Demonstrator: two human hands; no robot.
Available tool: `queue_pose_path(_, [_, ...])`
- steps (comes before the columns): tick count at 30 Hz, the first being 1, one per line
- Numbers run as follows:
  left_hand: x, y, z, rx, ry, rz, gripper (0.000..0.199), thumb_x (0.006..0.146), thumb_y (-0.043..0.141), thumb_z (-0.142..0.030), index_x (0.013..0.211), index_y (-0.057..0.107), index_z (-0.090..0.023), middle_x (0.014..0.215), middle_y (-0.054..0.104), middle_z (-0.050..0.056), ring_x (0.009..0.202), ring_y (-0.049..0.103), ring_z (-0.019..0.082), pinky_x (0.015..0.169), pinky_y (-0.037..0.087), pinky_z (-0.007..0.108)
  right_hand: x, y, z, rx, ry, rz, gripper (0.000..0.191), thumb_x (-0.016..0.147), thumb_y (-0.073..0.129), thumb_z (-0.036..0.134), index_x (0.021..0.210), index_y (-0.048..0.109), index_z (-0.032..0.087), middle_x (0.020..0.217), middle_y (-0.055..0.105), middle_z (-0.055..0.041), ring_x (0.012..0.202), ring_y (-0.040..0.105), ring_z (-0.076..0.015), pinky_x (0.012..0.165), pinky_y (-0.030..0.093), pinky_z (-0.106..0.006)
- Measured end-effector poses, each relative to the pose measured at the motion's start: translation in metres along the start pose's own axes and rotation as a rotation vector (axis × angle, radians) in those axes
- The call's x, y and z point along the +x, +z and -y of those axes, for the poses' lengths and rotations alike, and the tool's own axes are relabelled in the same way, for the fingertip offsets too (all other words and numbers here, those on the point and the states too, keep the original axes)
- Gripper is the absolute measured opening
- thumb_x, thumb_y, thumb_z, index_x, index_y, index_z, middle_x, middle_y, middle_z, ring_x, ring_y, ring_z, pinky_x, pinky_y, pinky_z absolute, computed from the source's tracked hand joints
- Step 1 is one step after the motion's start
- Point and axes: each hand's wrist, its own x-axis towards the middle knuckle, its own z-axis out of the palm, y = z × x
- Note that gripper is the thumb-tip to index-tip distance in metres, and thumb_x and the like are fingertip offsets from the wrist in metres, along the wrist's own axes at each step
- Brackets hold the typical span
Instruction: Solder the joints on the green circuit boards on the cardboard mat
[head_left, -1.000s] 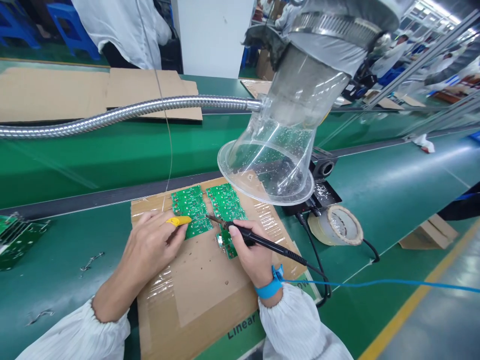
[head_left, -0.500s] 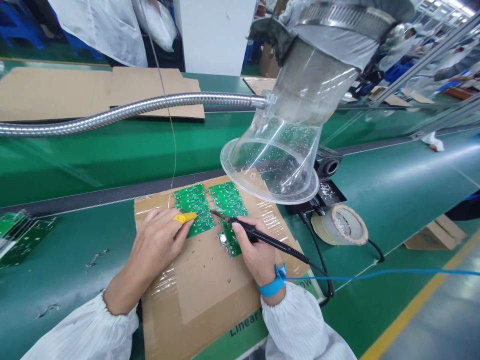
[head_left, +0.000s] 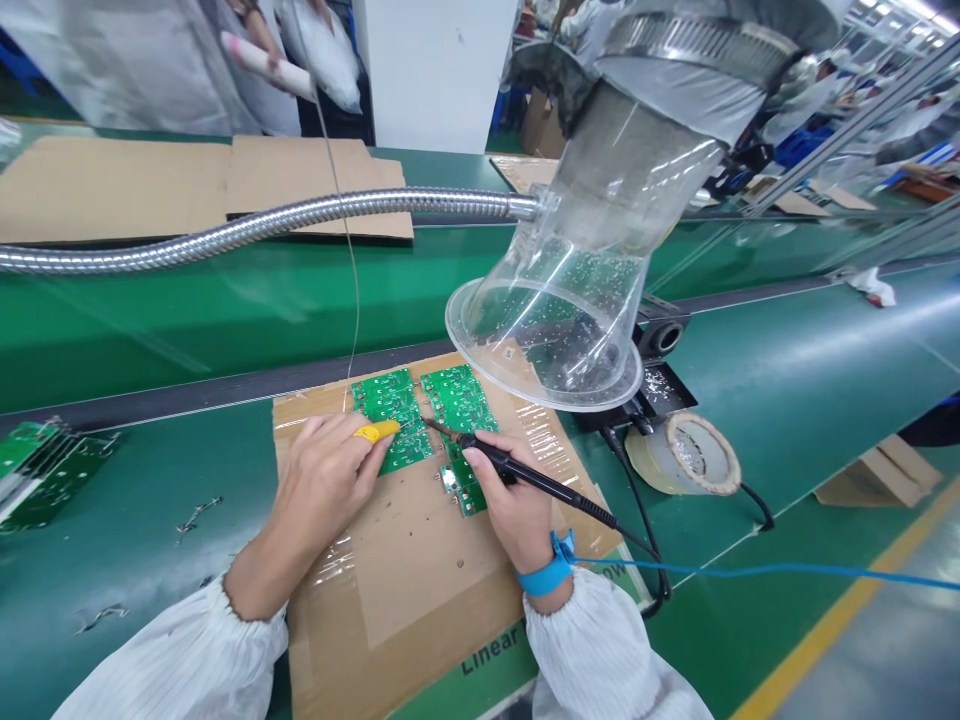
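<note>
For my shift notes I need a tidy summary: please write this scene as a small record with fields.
left hand: the left hand holds a yellow piece
right hand: the right hand grips a soldering iron
iron tip: close to the green circuit boards; contact cannot be told
board support: cardboard sheet on the green bench
right wrist: blue strap with cord
overhead: clear hood
right of cardboard: round container
far left: more boards
</note>
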Motion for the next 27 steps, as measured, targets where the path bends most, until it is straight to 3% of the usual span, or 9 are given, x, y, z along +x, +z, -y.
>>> queue_pose_path(12, [0.003, 0.001, -0.002, 0.022, 0.007, -0.027, 0.029, 0.102, 0.055, -0.026, 0.074, 0.062, -0.02, 0.07, 0.059, 0.001, 0.067, 0.054, 0.018, 0.07, 0.039, 0.034, 0.0, 0.0, 0.0, -0.002, 0.016, 0.001, 0.02, 0.092, 0.073, 0.045, 0.103, 0.077, 0.028, 0.099, 0.078, -0.0035, 0.095, 0.072, -0.0235, 0.088, 0.056, -0.04])
queue_pose_path(19, [0.0, -0.003, 0.009, -0.001, -0.1, -0.112, 0.033, 0.101, 0.057, -0.033, 0.07, 0.058, -0.023, 0.064, 0.063, -0.002, 0.061, 0.058, 0.016, 0.084, 0.047, 0.038, -0.004, -0.003, -0.002, 0.001, 0.029, -0.008, 0.023, 0.092, 0.072, 0.045, 0.103, 0.076, 0.026, 0.097, 0.078, -0.0054, 0.094, 0.073, -0.0247, 0.088, 0.058, -0.042])
queue_pose_path(23, [0.011, -0.005, 0.024, 0.018, -0.148, -0.108, 0.041, 0.101, 0.056, -0.04, 0.063, 0.054, -0.023, 0.06, 0.064, -0.002, 0.06, 0.058, 0.018, 0.087, 0.048, 0.041, 0.01, -0.008, 0.015, 0.095, 0.073, -0.052, 0.026, 0.093, 0.07, 0.046, 0.106, 0.074, 0.024, 0.099, 0.078, -0.0063, 0.092, 0.075, -0.0249, 0.084, 0.059, -0.04])
queue_pose_path(27, [0.023, -0.005, 0.032, 0.018, -0.168, -0.05, 0.042, 0.1, 0.054, -0.036, 0.06, 0.054, -0.023, 0.061, 0.065, 0.001, 0.065, 0.061, 0.02, 0.084, 0.049, 0.042, 0.035, 0.0, 0.031, 0.09, 0.047, -0.008, 0.026, 0.091, 0.07, 0.047, 0.1, 0.076, 0.023, 0.086, 0.078, -0.0051, 0.09, 0.075, -0.0268, 0.088, 0.059, -0.044])
